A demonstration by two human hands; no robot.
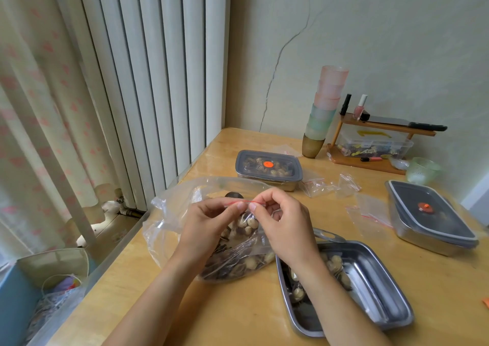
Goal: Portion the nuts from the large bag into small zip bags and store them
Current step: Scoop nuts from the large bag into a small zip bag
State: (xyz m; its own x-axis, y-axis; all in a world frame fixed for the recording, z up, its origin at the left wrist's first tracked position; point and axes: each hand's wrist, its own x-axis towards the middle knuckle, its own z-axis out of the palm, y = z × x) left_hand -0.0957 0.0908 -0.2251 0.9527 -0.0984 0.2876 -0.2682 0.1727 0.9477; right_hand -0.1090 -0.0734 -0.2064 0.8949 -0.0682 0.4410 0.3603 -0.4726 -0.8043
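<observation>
A small zip bag (pixel 247 222) with a red seal strip hangs between my hands and holds several pale nuts. My left hand (pixel 209 222) pinches the left part of its seal; my right hand (pixel 280 222) pinches the right part. Beneath them lies the large clear bag (pixel 172 213), open, with nuts heaped at its lower end. An open steel tray (pixel 370 279) at the lower right holds filled small bags under my right forearm. Several empty zip bags (pixel 367 210) lie on the wooden table (pixel 238 311).
A lidded steel box (pixel 268 168) with nuts stands behind the large bag; another lidded box (pixel 434 218) sits at the right. A stack of cups (pixel 322 113), a small wooden shelf (pixel 381 134) and a green glass cup (pixel 422 169) line the back wall. The table's left edge runs along the radiator.
</observation>
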